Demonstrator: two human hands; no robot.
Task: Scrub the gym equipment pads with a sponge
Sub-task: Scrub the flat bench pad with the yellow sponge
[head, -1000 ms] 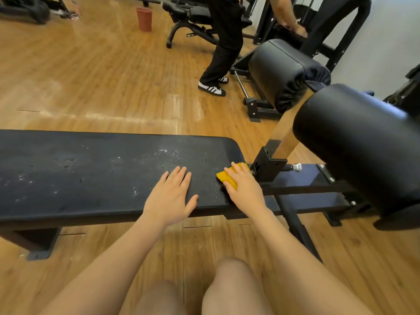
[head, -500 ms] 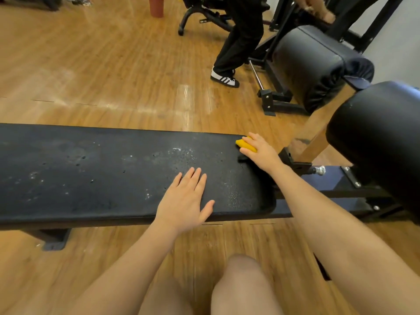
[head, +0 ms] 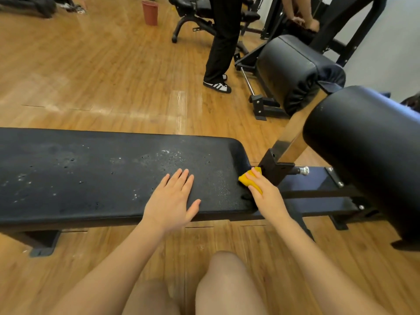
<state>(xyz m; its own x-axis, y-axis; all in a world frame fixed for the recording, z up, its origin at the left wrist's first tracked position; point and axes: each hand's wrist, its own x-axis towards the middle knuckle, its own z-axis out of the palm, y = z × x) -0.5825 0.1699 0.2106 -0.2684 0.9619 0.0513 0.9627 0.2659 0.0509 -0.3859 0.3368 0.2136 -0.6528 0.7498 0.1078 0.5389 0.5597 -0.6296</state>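
Left hand [head: 169, 201] lies flat, steadying the bench pad [head: 91, 176]; right hand [head: 266, 192] grips the yellow sponge [head: 246, 178], scrubbing its end edge.

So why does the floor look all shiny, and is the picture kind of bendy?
Head view: light glares off the wooden floor behind the bench pad; the wide-angle lens curves edges, swelling the near roller pad; the sponge looks sharp.

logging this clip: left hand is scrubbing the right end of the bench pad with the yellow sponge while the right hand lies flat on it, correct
Hands swapped. In the head view the right hand holds the yellow sponge at the right end of the bench pad; the left hand lies flat on it.
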